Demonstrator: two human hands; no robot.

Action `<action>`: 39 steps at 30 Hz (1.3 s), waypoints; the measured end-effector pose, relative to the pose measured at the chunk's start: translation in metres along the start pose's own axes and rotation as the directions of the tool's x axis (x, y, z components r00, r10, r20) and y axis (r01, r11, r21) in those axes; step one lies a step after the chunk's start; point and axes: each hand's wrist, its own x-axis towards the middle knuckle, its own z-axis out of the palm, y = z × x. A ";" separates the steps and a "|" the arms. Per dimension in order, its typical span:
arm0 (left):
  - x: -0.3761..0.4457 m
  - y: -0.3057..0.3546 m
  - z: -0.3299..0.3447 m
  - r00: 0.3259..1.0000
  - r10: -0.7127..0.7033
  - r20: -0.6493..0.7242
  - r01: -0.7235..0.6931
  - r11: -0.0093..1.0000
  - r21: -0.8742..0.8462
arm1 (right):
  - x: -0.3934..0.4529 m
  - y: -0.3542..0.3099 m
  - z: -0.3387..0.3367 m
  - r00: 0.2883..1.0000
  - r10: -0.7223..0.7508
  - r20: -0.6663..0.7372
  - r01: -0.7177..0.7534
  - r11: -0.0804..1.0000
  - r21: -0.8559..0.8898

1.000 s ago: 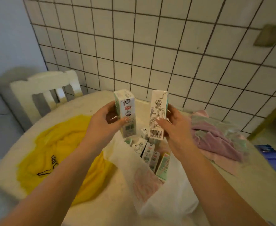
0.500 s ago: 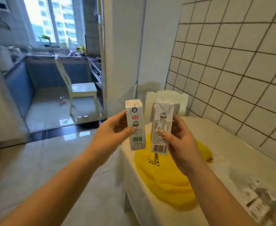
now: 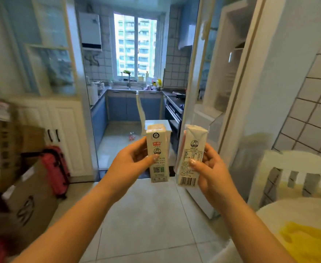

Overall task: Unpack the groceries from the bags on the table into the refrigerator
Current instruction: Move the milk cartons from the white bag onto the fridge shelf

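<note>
**newbie:** ok so what have you got in front of you, count-wise?

**regular:** You've got two cartons and two hands, one each. Your left hand [image 3: 135, 160] is wrapped round the left carton [image 3: 157, 155] — thumb across the front label, fingers curled behind — just left of frame centre. Your right hand [image 3: 208, 170] is clamped on the right carton [image 3: 191, 158] the same way, thumb on the printed panel above the barcode. Both cartons are upright, side by side, close but not touching.

**newbie:** and room to move?

**regular:** Plenty of bare tiled floor [image 3: 152, 215] under your arms, running to the kitchen doorway in the upper middle. The refrigerator [image 3: 229, 95] is at centre right with its door [image 3: 199, 111] swung open, and the right carton sits just in front of the door's edge in the picture. One white chair [image 3: 296, 173] at right, its back beside the table [image 3: 281, 213] rim in the lower right corner, with one yellow bag [image 3: 311, 242] lying on it. On the left edge there's a stack of cardboard boxes [image 3: 23, 196] and one red suitcase [image 3: 56, 169], well away from your left arm. A second chair [image 3: 146, 118] stands inside the kitchen, partly hidden behind the left carton.
</note>
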 end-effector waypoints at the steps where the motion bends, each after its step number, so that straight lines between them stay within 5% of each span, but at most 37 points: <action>1: 0.014 -0.005 -0.013 1.000 0.000 -0.016 0.000 1.000 0.000 | 0.015 0.005 0.009 1.000 0.002 0.010 -0.002 1.000 -0.010; 10: 0.148 -0.057 -0.080 1.000 0.020 -0.014 -0.020 1.000 -0.014 | 0.169 0.051 0.046 0.999 -0.041 0.001 0.041 0.997 -0.058; 24: 0.447 -0.141 -0.109 0.999 0.024 0.041 -0.021 0.998 -0.060 | 0.470 0.112 0.005 0.990 -0.072 -0.120 0.069 0.997 -0.028; 32: 0.616 -0.214 -0.097 0.981 0.026 0.192 -0.012 0.997 -0.075 | 0.599 0.144 -0.039 0.953 -0.161 -0.256 0.119 0.978 -0.171; 39: 0.780 -0.261 -0.059 0.913 0.096 0.396 -0.048 0.990 -0.129 | 0.705 0.155 -0.092 0.847 -0.237 -0.476 0.117 0.956 -0.268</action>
